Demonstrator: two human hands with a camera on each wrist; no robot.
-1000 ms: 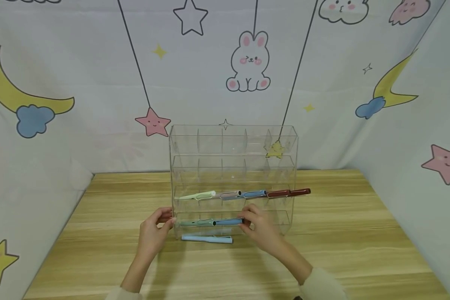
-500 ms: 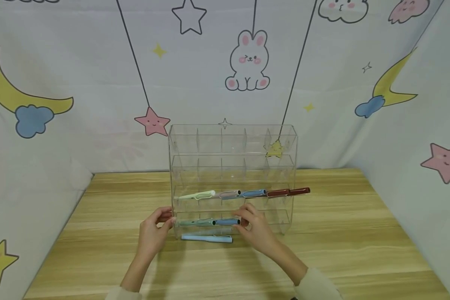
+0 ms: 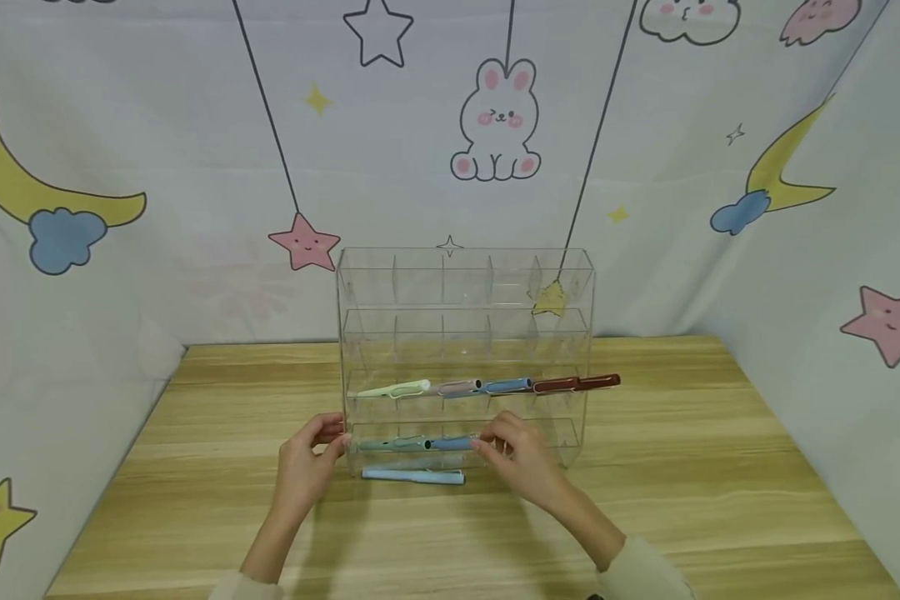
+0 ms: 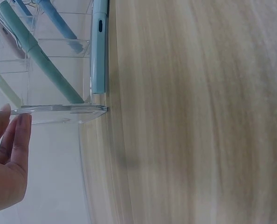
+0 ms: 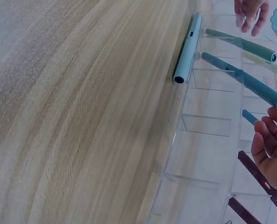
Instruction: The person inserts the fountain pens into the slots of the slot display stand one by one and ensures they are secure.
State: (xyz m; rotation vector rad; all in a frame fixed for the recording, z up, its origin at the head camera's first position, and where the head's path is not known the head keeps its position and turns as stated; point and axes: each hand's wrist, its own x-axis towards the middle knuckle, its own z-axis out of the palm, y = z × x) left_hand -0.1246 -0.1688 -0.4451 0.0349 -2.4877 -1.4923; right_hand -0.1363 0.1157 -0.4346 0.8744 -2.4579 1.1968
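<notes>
A clear acrylic rack (image 3: 465, 323) with several rows of compartments stands on the table. My left hand (image 3: 307, 462) pinches the rack's left side panel between thumb and fingers, as the left wrist view shows. In the bottom row, a green pen (image 3: 393, 445) and a blue pen (image 3: 452, 443) lean to the right in neighbouring compartments. My right hand (image 3: 521, 458) pinches the upper end of the blue pen (image 5: 257, 84) with thumb and fingertips. A light blue pen (image 3: 412, 477) lies flat on the table along the rack's front.
One row up lean a pale green pen (image 3: 393, 390), a greyish pink pen (image 3: 457, 388), another blue pen (image 3: 506, 386) and dark red pens (image 3: 557, 387), the rightmost jutting past the rack's side. A printed cloth (image 3: 195, 167) hangs behind the wooden table (image 3: 682, 467).
My right hand shifts slightly left, then back right, its fingertips now covering the blue pen's end. That pen sits slightly further left than a second ago. My left hand stays on the side panel.
</notes>
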